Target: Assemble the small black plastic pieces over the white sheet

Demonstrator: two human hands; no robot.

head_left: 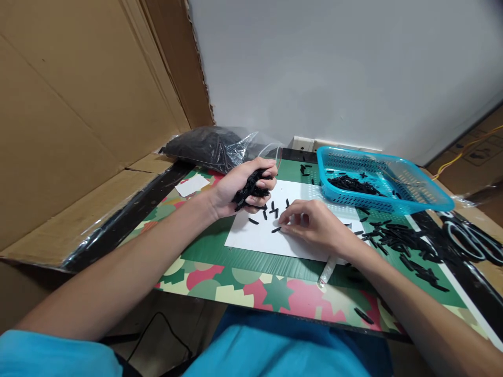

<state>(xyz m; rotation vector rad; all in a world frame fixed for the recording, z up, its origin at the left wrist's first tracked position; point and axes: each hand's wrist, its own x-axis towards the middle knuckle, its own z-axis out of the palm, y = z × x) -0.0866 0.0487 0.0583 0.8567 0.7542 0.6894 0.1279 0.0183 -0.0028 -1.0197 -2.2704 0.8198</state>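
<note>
My left hand [251, 183] is raised above the white sheet [245, 235], its fingers wrapped round a bunch of small black strips [249, 191]. Lower and to the right, my right hand [306, 222] rests over the sheet with thumb and fingertips brought together at one black strip [276, 230]. Whether that strip is gripped or only touched is hard to make out. Several more loose black strips [264, 213] lie on the paper between the two hands.
A blue plastic basket [387, 204] holding black strips stands at the back right. Near it lie a heap of strips [396, 235] and scissors [467, 235]. Behind my left hand is a clear bag [212, 146] of dark material. Cardboard [78, 94] walls the left side.
</note>
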